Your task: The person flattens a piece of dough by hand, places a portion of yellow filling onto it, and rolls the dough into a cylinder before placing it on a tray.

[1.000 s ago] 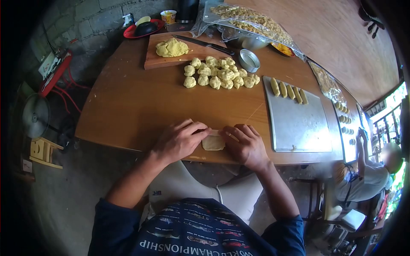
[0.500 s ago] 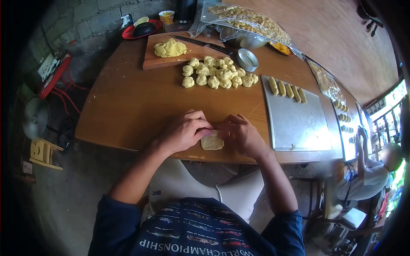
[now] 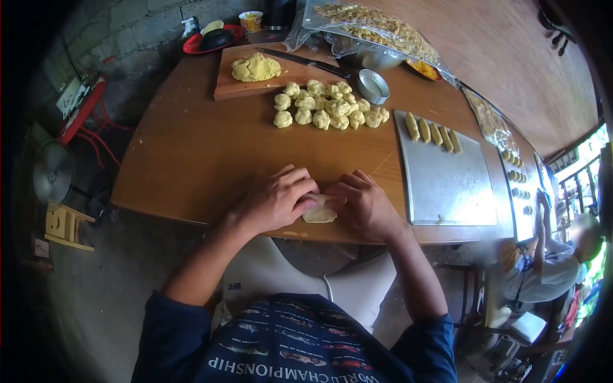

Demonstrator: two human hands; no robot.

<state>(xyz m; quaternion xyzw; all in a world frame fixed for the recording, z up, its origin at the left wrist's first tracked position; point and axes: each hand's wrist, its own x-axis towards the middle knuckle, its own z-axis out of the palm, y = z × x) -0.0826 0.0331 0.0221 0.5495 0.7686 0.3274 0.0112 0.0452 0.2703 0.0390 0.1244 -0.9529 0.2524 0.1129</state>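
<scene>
A small flattened piece of dough (image 3: 319, 213) lies near the front edge of the wooden table (image 3: 204, 163). My left hand (image 3: 286, 196) grips its far left side, fingers curled and thumb on the dough. At the far right side, my right hand (image 3: 359, 201) has its fingers bent and closed on the same piece. The dough's far edge is partly hidden under both hands. Beyond them sit several rough yellow dough balls (image 3: 321, 120). To the right, several finger-shaped dough rolls (image 3: 436, 136) rest in a row on a metal tray (image 3: 447, 185).
A cutting board (image 3: 233, 87) carries a yellow mound (image 3: 255, 67) and a long knife (image 3: 306, 62). Beside it stands a round metal tin (image 3: 373, 87). A plastic-covered tray (image 3: 377, 29) is at the back. Another person (image 3: 543, 268) sits at the far right by more trays.
My fingers have drawn slightly toward me over the dough, and less of it shows now. The head view has shifted a little.
</scene>
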